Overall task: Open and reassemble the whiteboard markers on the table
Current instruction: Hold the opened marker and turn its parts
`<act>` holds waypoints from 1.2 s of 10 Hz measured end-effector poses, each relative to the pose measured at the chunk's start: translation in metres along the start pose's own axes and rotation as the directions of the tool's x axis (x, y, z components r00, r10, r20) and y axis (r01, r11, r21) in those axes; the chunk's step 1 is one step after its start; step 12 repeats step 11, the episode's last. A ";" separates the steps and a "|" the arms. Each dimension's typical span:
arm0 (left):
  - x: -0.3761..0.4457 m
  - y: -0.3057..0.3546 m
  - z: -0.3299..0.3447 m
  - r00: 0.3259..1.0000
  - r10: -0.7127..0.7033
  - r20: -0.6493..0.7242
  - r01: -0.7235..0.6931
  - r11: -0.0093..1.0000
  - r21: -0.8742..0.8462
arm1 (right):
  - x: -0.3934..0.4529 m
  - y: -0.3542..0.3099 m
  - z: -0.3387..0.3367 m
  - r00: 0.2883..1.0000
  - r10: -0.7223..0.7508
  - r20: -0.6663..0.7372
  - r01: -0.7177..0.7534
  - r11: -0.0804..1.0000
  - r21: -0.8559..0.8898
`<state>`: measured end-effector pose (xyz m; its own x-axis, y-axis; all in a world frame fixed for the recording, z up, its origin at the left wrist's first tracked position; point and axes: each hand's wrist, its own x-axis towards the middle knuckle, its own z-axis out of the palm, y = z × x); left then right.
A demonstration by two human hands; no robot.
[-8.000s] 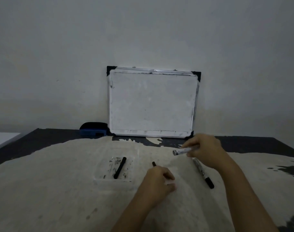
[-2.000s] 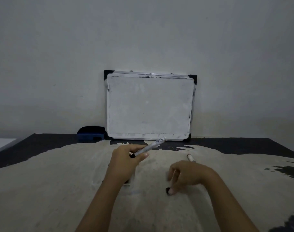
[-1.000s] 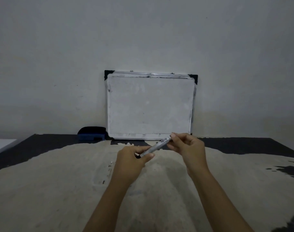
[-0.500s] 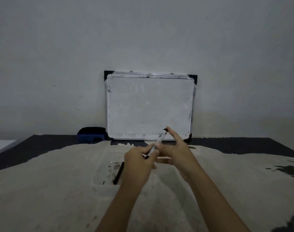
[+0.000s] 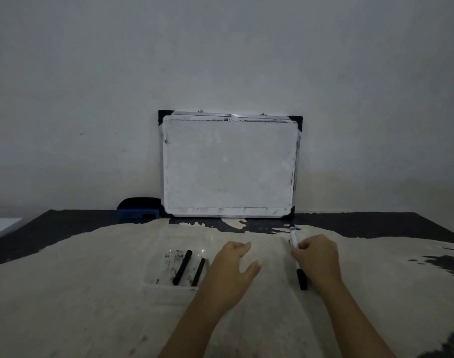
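A whiteboard marker (image 5: 294, 237) with a white barrel and a black cap (image 5: 302, 279) lies lengthwise on the cloth at the right. My right hand (image 5: 316, 257) is curled around its middle, low on the table. My left hand (image 5: 233, 267) hovers over the cloth in the centre, fingers spread, holding nothing. Just left of it stands a clear, ink-stained tray (image 5: 169, 286) with two black sticks (image 5: 182, 267) (image 5: 198, 272) lying side by side in it.
A small whiteboard (image 5: 229, 166) leans on the wall at the back of the table. A blue eraser (image 5: 139, 209) sits at its left foot. A beige cloth (image 5: 91, 293) covers most of the dark table.
Half a second ago both hands held the marker up in front of the whiteboard. Now they are apart: the right has dropped to the table at the right, the left has let go.
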<state>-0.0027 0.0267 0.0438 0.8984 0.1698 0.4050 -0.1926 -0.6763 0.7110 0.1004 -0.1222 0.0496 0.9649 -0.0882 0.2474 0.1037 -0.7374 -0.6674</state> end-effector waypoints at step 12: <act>-0.007 -0.005 0.015 0.989 -0.122 0.088 0.118 0.992 0.053 | -0.016 0.001 0.032 0.969 -0.244 -0.039 0.206 0.885 -0.417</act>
